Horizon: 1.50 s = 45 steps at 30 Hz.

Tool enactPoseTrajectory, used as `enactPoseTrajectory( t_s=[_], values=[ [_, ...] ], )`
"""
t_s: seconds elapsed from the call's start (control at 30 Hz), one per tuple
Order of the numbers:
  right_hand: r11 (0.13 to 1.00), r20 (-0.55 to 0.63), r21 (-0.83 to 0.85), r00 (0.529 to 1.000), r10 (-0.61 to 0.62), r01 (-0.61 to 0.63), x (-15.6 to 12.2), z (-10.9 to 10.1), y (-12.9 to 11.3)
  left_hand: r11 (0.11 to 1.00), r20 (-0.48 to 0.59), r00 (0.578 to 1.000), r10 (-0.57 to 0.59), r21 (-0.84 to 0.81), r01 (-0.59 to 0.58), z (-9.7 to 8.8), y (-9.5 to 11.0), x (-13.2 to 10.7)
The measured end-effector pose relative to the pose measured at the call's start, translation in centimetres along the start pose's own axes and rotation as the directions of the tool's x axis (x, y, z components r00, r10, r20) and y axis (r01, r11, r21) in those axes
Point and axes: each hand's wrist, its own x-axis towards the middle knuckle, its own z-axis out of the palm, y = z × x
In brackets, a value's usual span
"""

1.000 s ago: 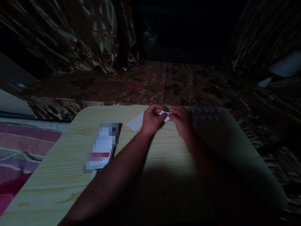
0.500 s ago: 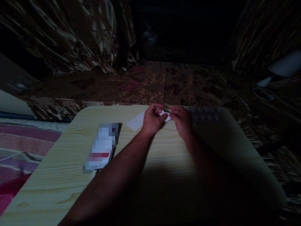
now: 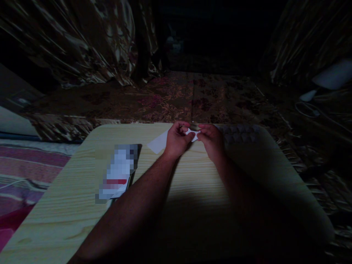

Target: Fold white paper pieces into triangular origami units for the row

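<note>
At the far edge of a pale, wood-grained table with rounded corners [image 3: 68, 209], we work close to the rim, where dark floral-patterned fabric [image 3: 176, 97] begins just beyond our fingertips. Toward us, the wood grain stretches between our forearms, much of it in shadow; the widest lit stretch of tabletop lies to the left. There, a flat, whitish, pixel-masked object with a red band [image 3: 118, 170] rests beside our left forearm. A white rectangular paper-like sheet [image 3: 158, 142] lies just left of our hands, and a dark, bumpy, grid-shaped tray [image 3: 243, 134] sits by the far right corner.

Our left hand [image 3: 177, 139] is curled, its thumb pressed on a small white paper-like piece [image 3: 194, 136]. Our right hand [image 3: 211, 138] pinches the piece's other end, thumb against bent fingers. The piece sits between both hands, near the far rim; its underside is hidden.
</note>
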Motion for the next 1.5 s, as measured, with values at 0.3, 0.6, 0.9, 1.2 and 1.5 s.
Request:
enactPoseTrajectory(
  t_s=[0.3, 0.6, 0.9, 1.2, 1.5],
  values=[
    [0.999, -0.002, -0.025, 1.000, -0.024, 0.024, -0.09, -0.10, -0.08, 1.000, 0.007, 1.000, 0.014, 0.015, -0.014, -0.01, -0.08, 0.07],
    [0.999, -0.025, 0.051, 1.000, -0.014, 0.016, -0.03, 0.13, -0.01, 1.000, 0.017, 1.000, 0.012, 0.028, -0.012, 0.02, -0.08, -0.01],
    [1.000, -0.043, 0.030, 0.999, -0.002, 0.004, -0.15, 0.20, -0.42, 0.998, 0.012, 1.000, 0.015, 0.069, -0.016, -0.14, -0.26, 0.04],
    [0.996, -0.046, 0.080, 0.999, 0.030, -0.026, 0.04, -0.13, -0.18, 0.999, 0.031, 0.999, -0.012, 0.036, 0.011, -0.05, 0.07, -0.06],
    [0.996, -0.034, 0.085, 0.999, 0.023, -0.020, 0.01, -0.06, -0.19, 0.999, 0.019, 0.999, -0.038, 0.032, 0.037, -0.24, 0.17, -0.04]
  ],
)
